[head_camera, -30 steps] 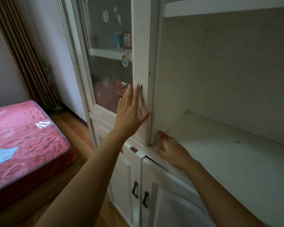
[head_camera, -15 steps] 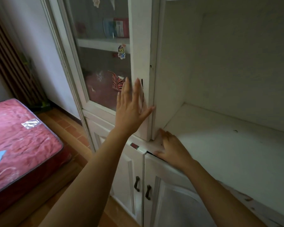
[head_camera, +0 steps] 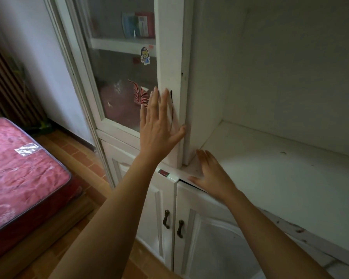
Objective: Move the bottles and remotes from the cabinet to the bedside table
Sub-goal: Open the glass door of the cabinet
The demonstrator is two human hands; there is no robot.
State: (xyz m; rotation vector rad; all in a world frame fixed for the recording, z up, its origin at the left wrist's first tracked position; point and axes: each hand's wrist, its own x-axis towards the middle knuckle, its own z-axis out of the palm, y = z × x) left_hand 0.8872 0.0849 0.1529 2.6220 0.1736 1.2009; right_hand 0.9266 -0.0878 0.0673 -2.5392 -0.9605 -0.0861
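A white cabinet (head_camera: 191,57) fills the view. My left hand (head_camera: 159,125) lies flat with straight fingers against the frame of its glass door (head_camera: 117,81), over a dark handle. My right hand (head_camera: 212,174) rests flat on the front corner of the cabinet's open shelf (head_camera: 270,170). Behind the glass, on an upper shelf, stand blurred blue and red boxes (head_camera: 138,24); a reddish thing (head_camera: 117,101) sits lower. No bottle or remote shows plainly. The bedside table is out of view.
Two lower cabinet doors with dark handles (head_camera: 173,222) are under the shelf. A bed with a red mattress (head_camera: 18,170) stands at the left on a wood floor. Brown curtains (head_camera: 6,81) hang in the far left corner.
The view has shifted slightly right and down. Both hands stay in the same places on the door frame and the shelf corner.
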